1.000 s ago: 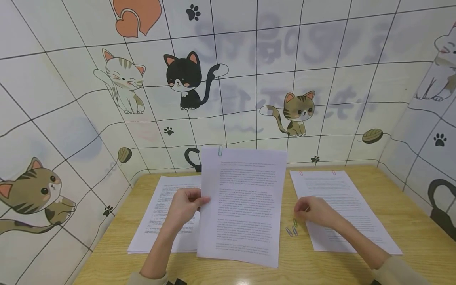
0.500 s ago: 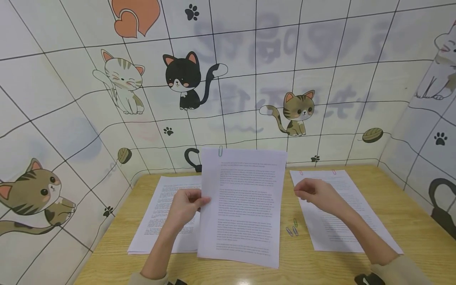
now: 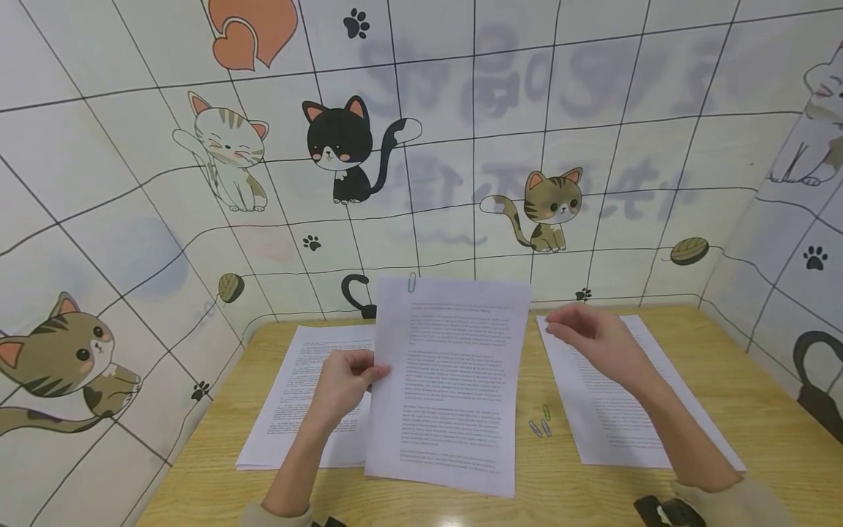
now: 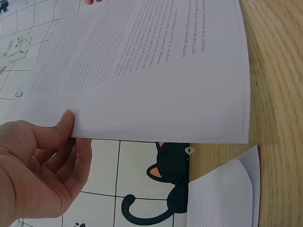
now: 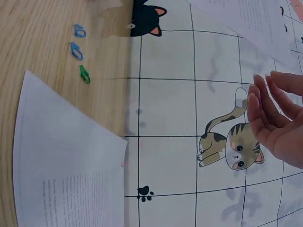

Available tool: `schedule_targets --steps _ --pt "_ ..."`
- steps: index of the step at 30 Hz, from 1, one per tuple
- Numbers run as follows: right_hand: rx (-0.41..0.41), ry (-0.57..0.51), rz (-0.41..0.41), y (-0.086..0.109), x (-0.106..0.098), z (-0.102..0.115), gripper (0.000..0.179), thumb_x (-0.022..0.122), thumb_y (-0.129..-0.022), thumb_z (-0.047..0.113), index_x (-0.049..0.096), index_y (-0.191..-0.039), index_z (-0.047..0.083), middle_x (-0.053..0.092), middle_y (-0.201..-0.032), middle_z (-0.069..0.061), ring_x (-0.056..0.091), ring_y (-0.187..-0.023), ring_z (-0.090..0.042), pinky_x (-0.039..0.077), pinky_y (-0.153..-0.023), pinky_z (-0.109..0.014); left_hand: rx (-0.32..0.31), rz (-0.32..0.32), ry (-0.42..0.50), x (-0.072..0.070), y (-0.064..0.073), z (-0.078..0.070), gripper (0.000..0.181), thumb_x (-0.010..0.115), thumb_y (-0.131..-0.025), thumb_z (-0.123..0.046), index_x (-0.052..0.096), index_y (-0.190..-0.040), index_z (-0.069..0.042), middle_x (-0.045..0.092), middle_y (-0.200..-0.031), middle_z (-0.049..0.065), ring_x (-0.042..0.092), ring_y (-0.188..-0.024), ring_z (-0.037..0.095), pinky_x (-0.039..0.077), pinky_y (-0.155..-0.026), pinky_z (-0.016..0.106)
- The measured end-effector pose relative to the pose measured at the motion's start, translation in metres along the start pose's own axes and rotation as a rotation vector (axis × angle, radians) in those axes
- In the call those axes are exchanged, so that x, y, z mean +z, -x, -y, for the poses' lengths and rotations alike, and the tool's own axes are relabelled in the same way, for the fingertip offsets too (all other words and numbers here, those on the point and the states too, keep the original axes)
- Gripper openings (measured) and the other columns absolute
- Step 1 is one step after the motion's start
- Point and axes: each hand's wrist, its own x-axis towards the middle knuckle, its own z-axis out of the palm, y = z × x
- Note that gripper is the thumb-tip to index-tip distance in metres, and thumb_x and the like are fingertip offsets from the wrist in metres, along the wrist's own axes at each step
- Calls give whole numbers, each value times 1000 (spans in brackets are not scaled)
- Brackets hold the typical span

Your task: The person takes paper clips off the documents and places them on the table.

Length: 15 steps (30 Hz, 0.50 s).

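Observation:
My left hand (image 3: 345, 377) pinches the left edge of an upright printed paper stack (image 3: 454, 388), thumb on the front. A green paper clip (image 3: 412, 282) sits on the top edge of that stack, towards its left corner. To the right, my right hand (image 3: 602, 344) is raised in front of another printed stack, its thumb and fingertips drawn close together. In the right wrist view the fingers of this hand (image 5: 279, 118) are bent, and I cannot tell whether something small is between the tips. Below lie two purplish paper clips (image 3: 536, 429) and a green paper clip (image 3: 546, 413).
A printed stack (image 3: 658, 432) lies at right on the wooden table (image 3: 217, 432), a pinkish clip (image 5: 122, 164) at its top edge. Another stack (image 3: 276, 410) lies at left, partly behind the left forearm. A wall (image 3: 448, 219) with cat drawings rises behind the table.
My right hand has risen from beside the loose paper clips to near the top of the right stack. The held stack has shifted and tilted slightly; the left hand keeps its grip.

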Motion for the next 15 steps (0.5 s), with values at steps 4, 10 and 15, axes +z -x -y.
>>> schedule_targets --steps 4,10,15 --pt "-44 -24 -59 -2 5 12 23 66 -100 28 67 -115 10 70 -109 -6 64 -93 -11 49 -76 -21 9 -4 -7 1 0 0 3 75 -87 1 77 -89 0 71 -77 6 62 -67 18 55 -66 34" --pt "-133 -81 -111 -6 15 29 21 68 -99 19 70 -118 9 71 -111 -5 64 -95 -7 47 -79 -17 18 6 -18 3 0 1 5 74 -88 2 77 -91 1 72 -78 7 63 -66 18 56 -65 35" --pt "-191 -93 -168 -11 23 38 20 67 -99 15 70 -118 10 71 -108 -3 62 -93 -8 45 -81 -16 9 6 -14 4 0 0 6 75 -88 1 77 -93 1 72 -79 8 63 -67 18 55 -64 31"
